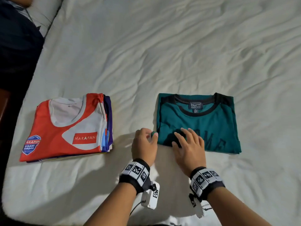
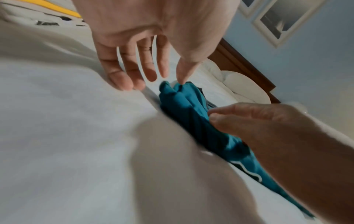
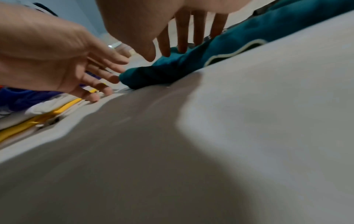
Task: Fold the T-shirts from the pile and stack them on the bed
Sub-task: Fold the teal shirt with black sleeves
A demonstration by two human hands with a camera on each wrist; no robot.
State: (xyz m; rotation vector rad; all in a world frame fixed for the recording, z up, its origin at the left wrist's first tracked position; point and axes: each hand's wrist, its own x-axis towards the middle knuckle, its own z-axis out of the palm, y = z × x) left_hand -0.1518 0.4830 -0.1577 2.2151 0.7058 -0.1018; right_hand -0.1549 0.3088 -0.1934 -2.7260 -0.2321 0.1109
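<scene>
A teal T-shirt (image 1: 198, 123) with a black collar lies folded flat on the white bed sheet (image 1: 162, 54), right of centre. My right hand (image 1: 182, 137) rests with straight, spread fingers on its near left part. My left hand (image 1: 150, 134) is just left of the shirt, fingers loose, thumb tip touching a raised bump of fabric at the corner. In the left wrist view the thumb of the left hand (image 2: 153, 75) meets the teal T-shirt (image 2: 184, 106). A stack of folded shirts (image 1: 68, 128), red and white on top, lies to the left.
A dark cloth (image 1: 16, 54) and a pale pillow (image 1: 45, 12) lie along the bed's far left edge. The left wrist view shows white pillows (image 2: 239, 84), a wooden headboard (image 2: 239, 63) and framed pictures (image 2: 283, 19) on the wall. Wrinkled sheet spreads beyond both shirts.
</scene>
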